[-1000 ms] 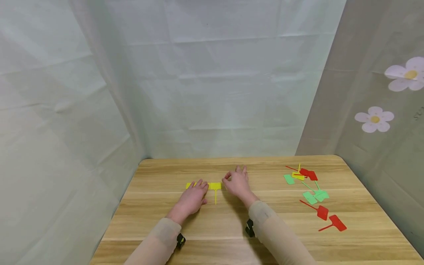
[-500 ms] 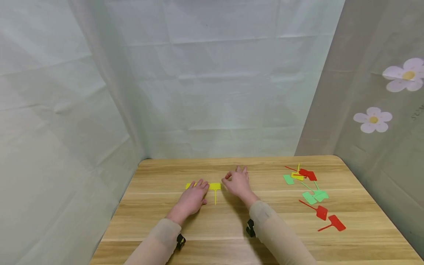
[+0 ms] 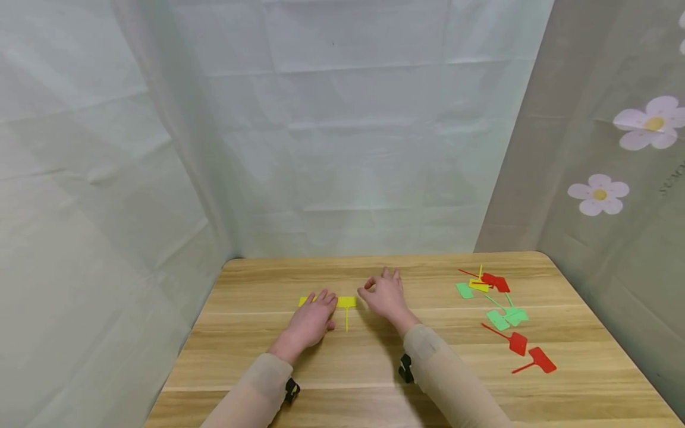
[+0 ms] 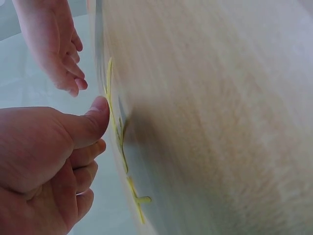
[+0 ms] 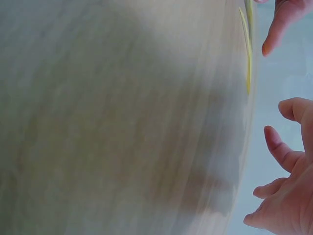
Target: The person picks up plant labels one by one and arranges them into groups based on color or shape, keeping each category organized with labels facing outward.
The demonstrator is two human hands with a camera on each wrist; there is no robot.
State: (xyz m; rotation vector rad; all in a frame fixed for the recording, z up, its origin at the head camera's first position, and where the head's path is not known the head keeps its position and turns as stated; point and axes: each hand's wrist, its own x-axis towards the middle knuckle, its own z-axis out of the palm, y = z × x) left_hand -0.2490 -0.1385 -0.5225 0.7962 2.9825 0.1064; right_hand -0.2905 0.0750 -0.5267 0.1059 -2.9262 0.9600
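A row of flat yellow T-shaped plant labels [image 3: 348, 301] lies on the wooden table, one stem pointing toward the person. My left hand [image 3: 311, 319] rests over the middle of the row with its fingers extended, hiding part of it. In the left wrist view its thumb is right beside the yellow pieces [image 4: 142, 199]. My right hand [image 3: 386, 296] is just right of the row's end, thumb and index finger bent toward each other. The right wrist view shows a gap between these fingertips, nothing held, and a yellow label edge [image 5: 249, 73] close by.
On the right side of the table [image 3: 257, 273] are scattered red labels [image 3: 543, 360], green labels [image 3: 516, 315] and a yellow label [image 3: 478, 286], some overlapping. Pale cloth walls [image 3: 342, 148] stand behind and at both sides.
Both hands hold nearly the same position over and beside the yellow row. The head view has shifted very slightly; the labels stay where they were.
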